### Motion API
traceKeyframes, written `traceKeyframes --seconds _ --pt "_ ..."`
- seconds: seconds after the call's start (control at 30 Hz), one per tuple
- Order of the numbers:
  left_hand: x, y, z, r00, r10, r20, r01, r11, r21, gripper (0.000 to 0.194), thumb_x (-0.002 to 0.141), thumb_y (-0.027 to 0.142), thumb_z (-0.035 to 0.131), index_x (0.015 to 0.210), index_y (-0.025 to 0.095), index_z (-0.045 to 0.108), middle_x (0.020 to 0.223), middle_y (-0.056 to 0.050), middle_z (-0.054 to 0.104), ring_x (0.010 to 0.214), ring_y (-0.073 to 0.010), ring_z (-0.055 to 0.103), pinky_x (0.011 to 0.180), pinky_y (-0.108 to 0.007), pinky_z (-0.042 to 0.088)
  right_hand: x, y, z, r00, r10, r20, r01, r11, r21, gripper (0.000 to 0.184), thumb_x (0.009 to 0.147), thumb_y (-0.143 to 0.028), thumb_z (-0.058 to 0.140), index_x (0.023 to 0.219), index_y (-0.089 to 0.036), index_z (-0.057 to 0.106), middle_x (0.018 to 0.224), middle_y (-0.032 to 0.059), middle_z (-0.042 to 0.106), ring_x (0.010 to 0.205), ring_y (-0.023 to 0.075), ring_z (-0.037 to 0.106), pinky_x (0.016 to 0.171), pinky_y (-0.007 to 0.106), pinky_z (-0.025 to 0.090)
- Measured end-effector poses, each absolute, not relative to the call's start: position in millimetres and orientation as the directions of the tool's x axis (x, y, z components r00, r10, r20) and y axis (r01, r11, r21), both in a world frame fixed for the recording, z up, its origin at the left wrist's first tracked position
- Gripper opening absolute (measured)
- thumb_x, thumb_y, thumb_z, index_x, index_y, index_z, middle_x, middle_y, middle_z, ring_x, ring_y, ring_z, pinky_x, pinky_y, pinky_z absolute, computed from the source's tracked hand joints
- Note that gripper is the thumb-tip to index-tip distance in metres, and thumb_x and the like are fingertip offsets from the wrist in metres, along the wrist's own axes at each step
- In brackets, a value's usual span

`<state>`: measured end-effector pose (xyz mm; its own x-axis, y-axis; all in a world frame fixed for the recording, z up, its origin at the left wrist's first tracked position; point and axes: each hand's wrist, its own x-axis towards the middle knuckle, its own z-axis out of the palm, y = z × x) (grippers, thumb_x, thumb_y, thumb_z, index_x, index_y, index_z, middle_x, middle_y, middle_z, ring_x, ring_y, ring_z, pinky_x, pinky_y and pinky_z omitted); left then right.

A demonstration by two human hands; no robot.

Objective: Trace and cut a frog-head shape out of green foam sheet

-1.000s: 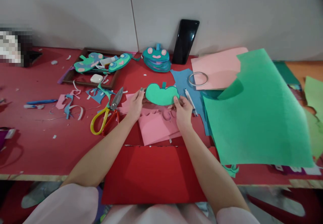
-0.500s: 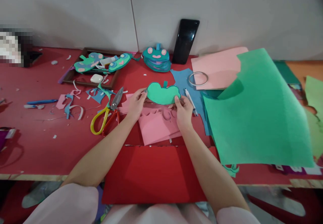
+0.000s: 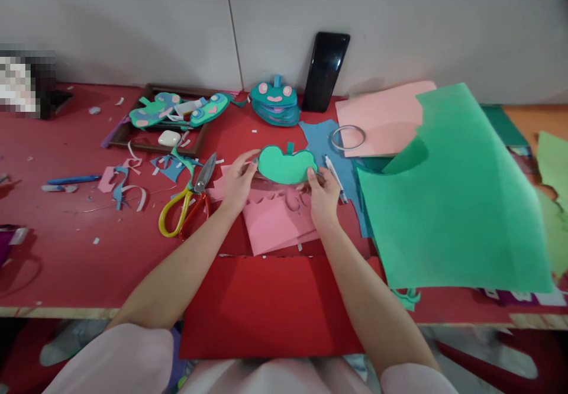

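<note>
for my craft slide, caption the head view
Both hands hold a green cutout, with pink sheets and scissors nearby.

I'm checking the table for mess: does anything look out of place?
Cut scraps lie strewn left of the scissors, outside the wooden frame, so that side looks untidy. The held green cutout shows no visible damage.

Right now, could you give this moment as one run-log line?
left hand: at cutout, left edge | right hand: gripping its right end | scissors: beside left hand | phone: leaning on wall
</note>
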<state>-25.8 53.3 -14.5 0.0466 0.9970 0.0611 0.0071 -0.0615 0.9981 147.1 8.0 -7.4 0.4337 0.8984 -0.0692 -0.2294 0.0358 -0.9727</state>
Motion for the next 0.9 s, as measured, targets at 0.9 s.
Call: traceKeyframes --seconds 0.9 --pt "-21.7 50.7 -14.9 0.118 0.986 0.115 0.342 -0.149 0.928 0.032 0.082 0.048 0.051 0.082 0.018 0.063 0.077 -0.003 0.067 0.076 -0.0190 0.062 0.070 -0.034 0.051 144.9 8.4 -7.9 0.449 0.892 -0.059 -0.169 0.020 -0.985 0.024 0.074 -0.038 0.064 0.087 -0.020 0.056 0.057 -0.0063 0.058 0.040 0.0095 0.055 0.043 0.023 0.049"
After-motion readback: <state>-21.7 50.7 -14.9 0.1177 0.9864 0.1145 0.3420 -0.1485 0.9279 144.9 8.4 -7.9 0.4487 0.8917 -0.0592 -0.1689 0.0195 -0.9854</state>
